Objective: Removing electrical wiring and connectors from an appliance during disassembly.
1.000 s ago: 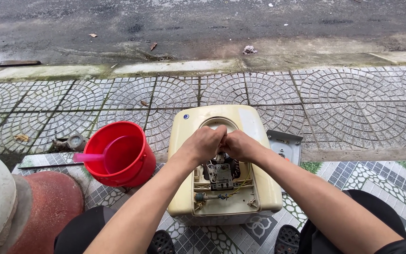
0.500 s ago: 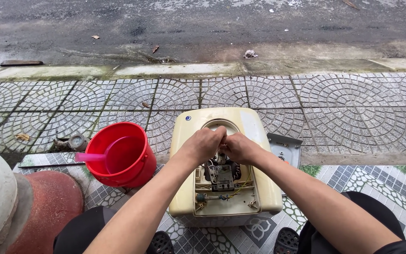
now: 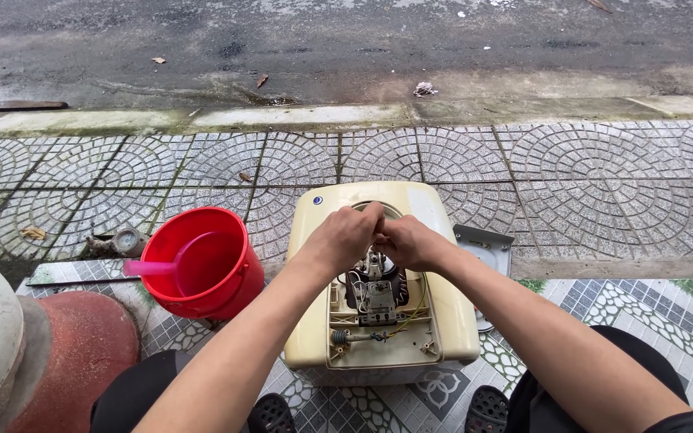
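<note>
Lying at the centre of the frame, a cream-coloured appliance housing [image 3: 378, 321] is seen with its cover off, so that wiring and a small circuit board [image 3: 378, 298] are exposed in the open cavity. Both hands are held together over the upper part of that cavity: the left hand [image 3: 345, 238] and the right hand [image 3: 407, 242] touch each other, with fingers curled closed around something small between them; what is gripped cannot be told, since it is hidden by the fingers. A red bucket [image 3: 202, 261] with a pink scoop [image 3: 172, 266] inside is set just beside the housing, left of centre. A grey plate [image 3: 487, 248] lies on the patterned paving at the housing's right edge.
</note>
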